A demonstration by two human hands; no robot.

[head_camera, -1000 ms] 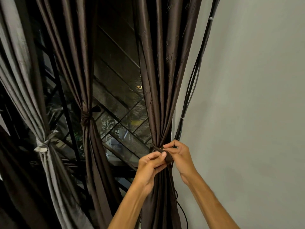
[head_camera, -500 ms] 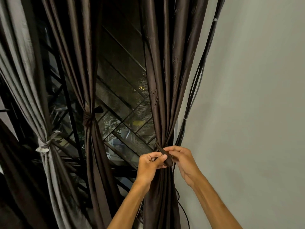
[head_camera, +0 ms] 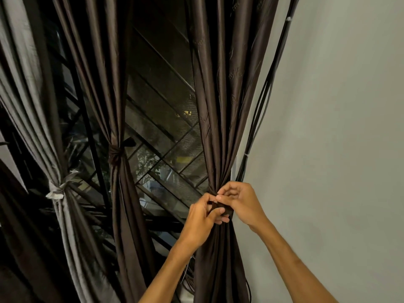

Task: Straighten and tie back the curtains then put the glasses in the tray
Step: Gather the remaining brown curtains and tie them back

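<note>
A dark brown curtain (head_camera: 220, 106) hangs gathered beside the wall. Around its waist runs a dark tie-back band (head_camera: 219, 207). My left hand (head_camera: 202, 221) pinches the band from the left with curled fingers. My right hand (head_camera: 242, 204) pinches the same band from the right, thumb and fingertips meeting my left thumb. A second brown curtain (head_camera: 115, 106) hangs to the left, knotted at its tie (head_camera: 114, 153). A grey curtain (head_camera: 26, 106) at far left is bound by a pale tie (head_camera: 58, 191). No glasses or tray are in view.
A plain grey wall (head_camera: 328, 127) fills the right side. Several black cables (head_camera: 262, 106) run down the wall edge next to the curtain. Behind the curtains is a dark window with a diagonal metal grille (head_camera: 166, 136).
Both hands stay on the tie-back; my right hand's fingers have shifted over the band and my left thumb has moved up. The view has drifted slightly.
</note>
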